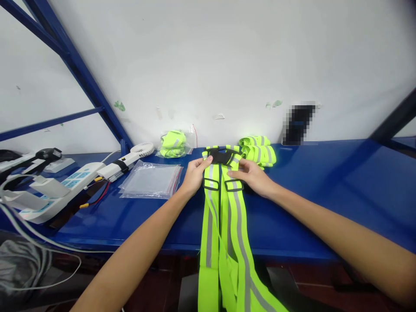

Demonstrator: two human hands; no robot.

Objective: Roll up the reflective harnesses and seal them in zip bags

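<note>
A neon yellow reflective strap vest (224,242) with grey stripes lies across the blue table (325,186) and hangs over its front edge. At its far end sits a black plastic piece (221,155). My left hand (194,174) pinches the left strap near that piece. On the right strap, by the black slide buckles (233,185), my right hand (251,175) rests with its fingers curled onto the webbing.
Folded neon vests (260,151) lie behind my right hand and a bagged one (173,144) at the wall. Clear zip bags (151,180) lie to the left, beside a small white fan (138,151), a white power strip (76,177) and cables.
</note>
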